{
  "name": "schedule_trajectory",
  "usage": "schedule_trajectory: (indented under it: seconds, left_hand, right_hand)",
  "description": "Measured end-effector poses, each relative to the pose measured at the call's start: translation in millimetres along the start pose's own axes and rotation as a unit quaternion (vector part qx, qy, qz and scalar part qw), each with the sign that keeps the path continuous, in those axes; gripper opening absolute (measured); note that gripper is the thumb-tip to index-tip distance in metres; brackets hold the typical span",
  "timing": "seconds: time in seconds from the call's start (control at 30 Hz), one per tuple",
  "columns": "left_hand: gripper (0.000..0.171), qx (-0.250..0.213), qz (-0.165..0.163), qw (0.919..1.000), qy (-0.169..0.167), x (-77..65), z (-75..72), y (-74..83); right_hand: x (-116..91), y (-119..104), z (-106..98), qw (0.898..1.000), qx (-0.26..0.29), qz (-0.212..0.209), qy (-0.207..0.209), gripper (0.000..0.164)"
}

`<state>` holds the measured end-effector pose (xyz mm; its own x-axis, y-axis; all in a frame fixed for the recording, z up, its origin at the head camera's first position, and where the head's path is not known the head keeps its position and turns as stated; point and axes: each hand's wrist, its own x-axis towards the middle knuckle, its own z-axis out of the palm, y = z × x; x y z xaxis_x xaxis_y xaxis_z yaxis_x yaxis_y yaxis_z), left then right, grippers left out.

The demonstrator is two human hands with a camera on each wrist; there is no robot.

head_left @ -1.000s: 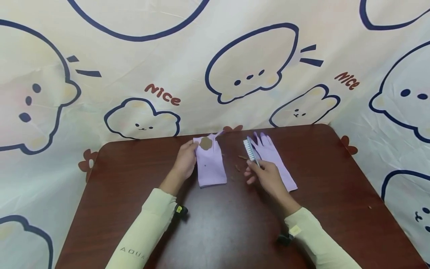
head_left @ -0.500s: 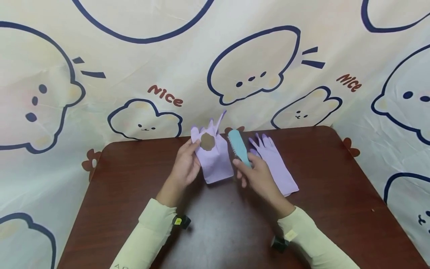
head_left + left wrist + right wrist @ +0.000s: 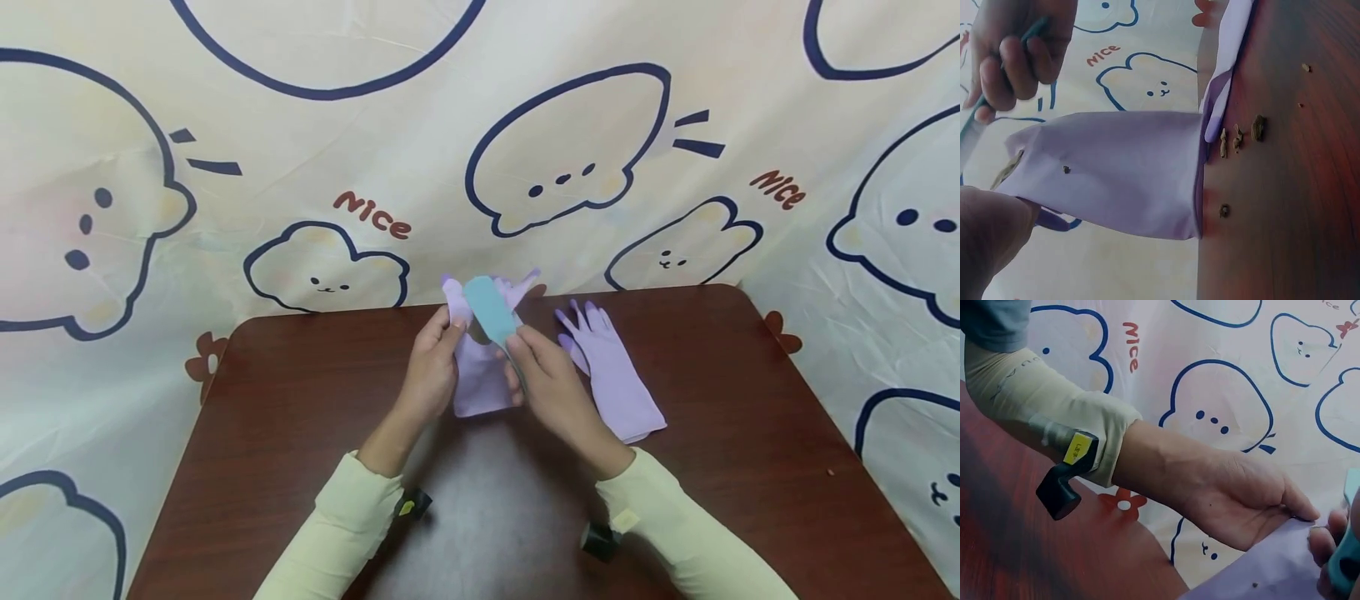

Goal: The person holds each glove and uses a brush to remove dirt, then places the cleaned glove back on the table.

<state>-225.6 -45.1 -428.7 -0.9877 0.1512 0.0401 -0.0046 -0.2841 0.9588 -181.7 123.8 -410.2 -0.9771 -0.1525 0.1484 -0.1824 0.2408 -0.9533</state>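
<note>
My left hand (image 3: pixel 432 364) pinches the edge of a lilac rubber glove (image 3: pixel 480 382), raised over the table with its cuff hanging down. A brown, mud-like patch (image 3: pixel 477 332) on the glove is mostly hidden behind a teal brush (image 3: pixel 491 310). My right hand (image 3: pixel 551 375) grips that brush by its handle, back facing up and bristles out of sight, its head overlapping the patch in the head view. A small brown crumb (image 3: pixel 1065 169) clings to the cuff in the left wrist view. A second lilac glove (image 3: pixel 622 379) lies flat on the right, fingers pointing away.
Several brown crumbs (image 3: pixel 1258 128) lie on the dark wooden table (image 3: pixel 300 433) near the hanging cuff. A tiny bit (image 3: pixel 830 472) sits far to the right. Behind the table's back edge hangs a cartoon-printed cloth (image 3: pixel 420 158).
My left hand has lifted the glove off the table. The brush in my right hand has turned from bristles showing to its teal back showing, and has moved left over the brown patch.
</note>
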Motion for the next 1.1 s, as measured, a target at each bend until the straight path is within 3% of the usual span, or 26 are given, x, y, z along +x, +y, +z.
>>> schedule_trajectory:
  seconds: [0.27,0.5,0.73,1.0,1.1]
  left_hand:
    - [0.036,0.009,0.025,0.9993,0.028,-5.7,3.1,4.4]
    - [0.036,-0.057,0.048,0.9966,0.036,-6.8,8.8,6.8]
    - [0.033,-0.105,0.074,0.9901,0.058,-6.6,16.2,6.6]
    - [0.033,-0.130,0.066,0.9864,0.076,-4.1,16.9,9.2]
    - [0.034,-0.126,0.064,0.9877,0.066,-2.0,19.8,8.9]
  right_hand:
    - [6.6,-1.7,8.8,0.999,0.003,0.053,0.006,0.036]
    - [8.1,-3.3,9.4,0.998,-0.043,0.010,0.038,0.036]
    - [9.7,-6.5,1.9,0.986,-0.122,-0.021,0.112,0.040]
    - [10.8,-4.8,-11.5,0.995,-0.013,0.007,0.096,0.048]
    - [10.3,-8.5,-9.0,0.996,-0.012,-0.005,0.087,0.046]
